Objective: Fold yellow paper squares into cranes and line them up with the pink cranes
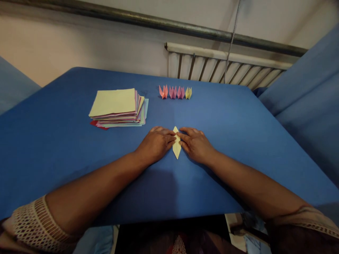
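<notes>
A narrow, diamond-shaped piece of folded pale yellow paper (177,150) lies flat on the blue table, pointed toward me and away from me. My left hand (157,143) holds its left edge, fingers bent inward and thumb low against the side. From the right, my right hand (196,143) grips the same piece, with the index finger across its upper part and the thumb at its edge. The fingertips of both hands nearly meet over the paper and cover part of its middle.
To the left stands a thick stack of coloured paper (113,102), yellow on top. Small folded paper figures stand in a row at the back: an orange one (163,92), two pink ones (173,92) and a yellow one (188,93). Behind the table (225,116) is a radiator (201,51).
</notes>
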A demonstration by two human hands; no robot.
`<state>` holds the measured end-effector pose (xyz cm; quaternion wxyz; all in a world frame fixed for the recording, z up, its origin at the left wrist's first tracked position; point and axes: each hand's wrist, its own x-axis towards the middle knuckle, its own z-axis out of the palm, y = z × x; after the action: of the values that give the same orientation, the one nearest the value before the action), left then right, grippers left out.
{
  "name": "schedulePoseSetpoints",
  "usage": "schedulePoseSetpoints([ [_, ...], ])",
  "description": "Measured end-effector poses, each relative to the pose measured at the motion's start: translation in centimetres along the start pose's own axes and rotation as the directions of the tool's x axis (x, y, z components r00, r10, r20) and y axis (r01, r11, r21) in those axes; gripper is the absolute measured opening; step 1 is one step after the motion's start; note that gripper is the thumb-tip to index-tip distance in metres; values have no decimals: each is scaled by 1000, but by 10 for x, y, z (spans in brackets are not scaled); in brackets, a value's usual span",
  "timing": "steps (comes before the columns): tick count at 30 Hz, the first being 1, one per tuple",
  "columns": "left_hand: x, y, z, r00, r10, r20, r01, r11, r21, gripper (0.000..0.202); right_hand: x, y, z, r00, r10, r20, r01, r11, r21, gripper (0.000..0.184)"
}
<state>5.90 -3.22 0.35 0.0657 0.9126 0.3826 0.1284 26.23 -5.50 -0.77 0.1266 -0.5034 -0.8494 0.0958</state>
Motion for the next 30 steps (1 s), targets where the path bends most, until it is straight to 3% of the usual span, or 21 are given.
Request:
schedulePoseSetpoints([
  [5, 1, -3, 2, 1000, 2, -4, -2, 1000, -19, 26, 8, 6, 5, 991, 78, -108, -70, 995, 76, 37],
  [9, 5, -4, 3, 999, -13, -34, 10, 998, -61, 22, 10, -1, 6, 981, 149, -128, -139, 987, 82, 32],
  [19, 4, -12, 7, 996, -78, -53, 66, 977, -201, 8, 31, -22, -4, 914, 402, 51, -405, 902, 147, 18],
  [25, -1, -14, 4, 993, -106, -58, 90, 970, -227, 6, 31, -34, 0, 921, 389, 22, -388, 908, 157, 16],
  [30, -2, -15, 2, 991, -121, -52, 105, 966, -236, 6, 32, -31, 3, 933, 360, 28, -354, 895, 270, 34],
])
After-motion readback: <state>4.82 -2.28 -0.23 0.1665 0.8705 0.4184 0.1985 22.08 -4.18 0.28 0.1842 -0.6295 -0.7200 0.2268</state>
